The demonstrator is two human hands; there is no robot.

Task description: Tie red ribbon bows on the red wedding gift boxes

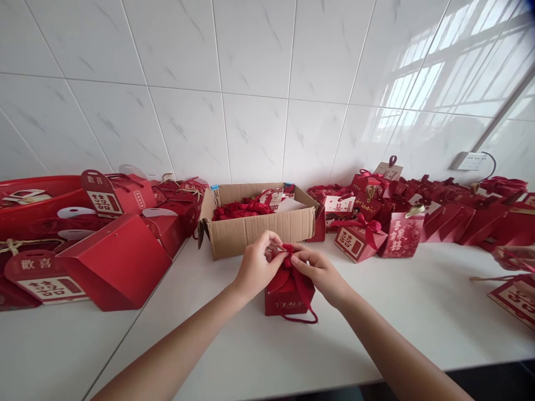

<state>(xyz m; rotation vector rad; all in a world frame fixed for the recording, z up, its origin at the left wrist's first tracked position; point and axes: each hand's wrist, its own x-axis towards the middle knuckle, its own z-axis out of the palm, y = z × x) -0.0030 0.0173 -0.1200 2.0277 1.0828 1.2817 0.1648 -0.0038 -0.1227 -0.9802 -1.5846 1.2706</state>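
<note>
As a red box stands on the white table, both hands nearly closed, pinching its red ribbon

White tabletop, crossed by a seam on my left. Resting directly on it: open corrugated carton toward the back; ribboned gift box nearest me, upright; left-hand favour boxes and right-hand favour boxes, all red.

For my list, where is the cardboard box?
In the head view, the cardboard box stands just left of centre, between the tiled wall and the left hand.
</note>
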